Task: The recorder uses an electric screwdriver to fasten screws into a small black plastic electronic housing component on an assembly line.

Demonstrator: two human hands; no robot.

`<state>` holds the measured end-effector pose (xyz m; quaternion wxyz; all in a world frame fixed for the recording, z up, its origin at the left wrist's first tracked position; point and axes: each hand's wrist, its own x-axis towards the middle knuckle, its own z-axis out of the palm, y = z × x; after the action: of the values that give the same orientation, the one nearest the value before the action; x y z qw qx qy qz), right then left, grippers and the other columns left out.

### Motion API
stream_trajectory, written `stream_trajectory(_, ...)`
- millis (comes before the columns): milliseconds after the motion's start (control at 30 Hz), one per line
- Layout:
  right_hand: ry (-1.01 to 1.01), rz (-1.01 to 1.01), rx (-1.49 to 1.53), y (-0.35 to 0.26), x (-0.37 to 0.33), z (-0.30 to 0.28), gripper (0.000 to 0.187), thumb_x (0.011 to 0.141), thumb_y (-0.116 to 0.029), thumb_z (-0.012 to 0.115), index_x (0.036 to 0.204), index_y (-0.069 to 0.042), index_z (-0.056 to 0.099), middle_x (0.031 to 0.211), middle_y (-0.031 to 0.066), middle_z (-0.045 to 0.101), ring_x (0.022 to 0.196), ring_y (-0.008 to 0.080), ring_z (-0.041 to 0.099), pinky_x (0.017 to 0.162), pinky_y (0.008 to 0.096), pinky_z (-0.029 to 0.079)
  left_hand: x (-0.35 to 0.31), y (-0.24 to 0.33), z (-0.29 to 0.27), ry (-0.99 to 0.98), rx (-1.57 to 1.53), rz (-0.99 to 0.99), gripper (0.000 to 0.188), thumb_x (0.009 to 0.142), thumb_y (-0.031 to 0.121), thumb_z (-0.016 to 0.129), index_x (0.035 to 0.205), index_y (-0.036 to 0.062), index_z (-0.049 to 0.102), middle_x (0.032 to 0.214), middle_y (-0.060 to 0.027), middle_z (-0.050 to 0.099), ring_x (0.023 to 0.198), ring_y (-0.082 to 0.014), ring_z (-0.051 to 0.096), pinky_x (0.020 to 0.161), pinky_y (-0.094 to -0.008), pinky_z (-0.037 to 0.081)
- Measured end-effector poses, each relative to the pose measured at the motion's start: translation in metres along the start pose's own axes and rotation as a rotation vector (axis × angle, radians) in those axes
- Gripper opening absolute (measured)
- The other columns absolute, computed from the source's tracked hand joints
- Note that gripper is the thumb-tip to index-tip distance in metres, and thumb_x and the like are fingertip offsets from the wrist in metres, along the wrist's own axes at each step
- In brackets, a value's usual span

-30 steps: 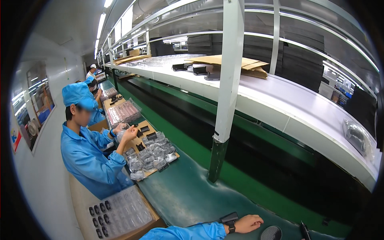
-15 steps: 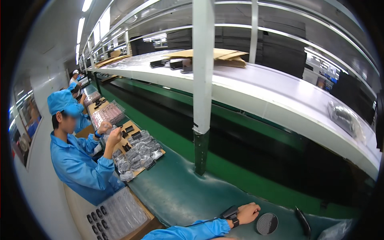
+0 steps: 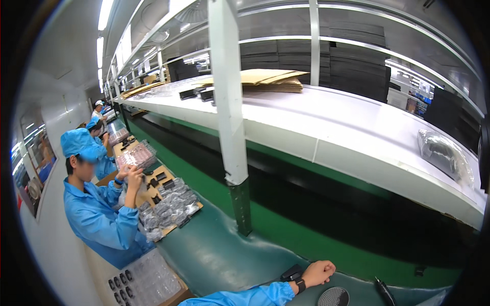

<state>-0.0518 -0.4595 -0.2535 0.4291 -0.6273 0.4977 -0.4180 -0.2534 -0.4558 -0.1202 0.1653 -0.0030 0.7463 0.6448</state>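
Observation:
My left hand (image 3: pixel 317 273) rests near the front of the green-topped bench (image 3: pixel 214 250), its fingers curled in and no object showing in them. A dark wristwatch (image 3: pixel 300 284) sits on that wrist, below the blue sleeve (image 3: pixel 250 296). Against the wrist is a small black box-shaped device (image 3: pixel 291 273). Just below the hand lies a round grey disc with a fine mesh pattern (image 3: pixel 334 297), partly cut off by the lower edge. Farther right is a slim black handheld tool (image 3: pixel 384 290). My right hand is out of view.
A co-worker in blue (image 3: pixel 99 214) sits at left, both hands raised over a board of black parts and plastic-wrapped pieces (image 3: pixel 171 206). A clear tray (image 3: pixel 148 280) holds black parts. A white post (image 3: pixel 229 102) rises before a white shelf (image 3: pixel 357 127) bearing a bagged item (image 3: pixel 446 155).
The view has shifted, so the post stands farther left and the disc lower. My left hand stays curled on the bench. The co-worker's hands have come closer together.

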Motion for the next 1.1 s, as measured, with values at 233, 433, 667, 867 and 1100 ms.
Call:
stream_trajectory(233, 0.007, 0.013, 0.055, 0.017, -0.001, -0.007, 0.037, 0.108, -0.026, 0.052, 0.124, 0.002, 0.067, 0.119, 0.0206, 0.072, 0.109, 0.0314, 0.07, 0.095, 0.0419, 0.056, -0.002, -0.022, -0.002, -0.082, -0.232, 0.145, 0.025, 0.103, 0.019, 0.065, 0.121, 0.0015, 0.069, 0.095, -0.005, 0.072, 0.079, -0.0093, 0.07, 0.062, -0.026, 0.059)
stream_trajectory(433, 0.038, -0.023, 0.067, 0.034, -0.003, 0.005, 0.036, 0.108, -0.026, 0.052, 0.124, 0.002, 0.067, 0.119, 0.0207, 0.071, 0.109, 0.0316, 0.07, 0.095, 0.0419, 0.056, -0.004, -0.017, -0.021, -0.212, -0.393, 0.113, 0.026, 0.104, 0.012, 0.065, 0.127, -0.0003, 0.066, 0.104, -0.0061, 0.071, 0.09, -0.0124, 0.069, 0.085, -0.0296, 0.059)
stream_trajectory(667, 0.125, -0.113, 0.044, 0.038, 0.019, 0.025, 0.035, 0.107, -0.025, 0.052, 0.123, 0.002, 0.068, 0.118, 0.0208, 0.071, 0.108, 0.0319, 0.07, 0.094, 0.0419, 0.056, -0.001, -0.015, -0.029, -0.199, -0.552, 0.154, 0.026, 0.103, 0.006, 0.065, 0.127, -0.0031, 0.065, 0.104, -0.0055, 0.07, 0.093, -0.0124, 0.068, 0.088, -0.0292, 0.057)
stream_trajectory(867, 0.197, -0.19, -0.072, 0.065, 0.046, 0.049, 0.028, 0.107, -0.016, 0.052, 0.123, 0.0, 0.068, 0.116, 0.0201, 0.072, 0.103, 0.0326, 0.069, 0.09, 0.0411, 0.056, -0.005, -0.01, -0.021, -0.2, -0.493, 0.102, 0.025, 0.104, 0.006, 0.064, 0.127, -0.0024, 0.066, 0.104, -0.0059, 0.071, 0.096, -0.0138, 0.068, 0.09, -0.0309, 0.058)
stream_trajectory(1100, 0.087, -0.197, 0.286, 0.055, 0.047, 0.05, 0.024, 0.108, -0.016, 0.052, 0.115, 0.001, 0.068, 0.111, 0.0179, 0.072, 0.102, 0.0279, 0.069, 0.092, 0.0384, 0.053, -0.01, -0.013, -0.025, -0.151, -0.514, 0.086, 0.024, 0.104, 0.008, 0.065, 0.126, -0.0019, 0.067, 0.104, -0.0065, 0.072, 0.095, -0.0143, 0.069, 0.09, -0.0314, 0.058)
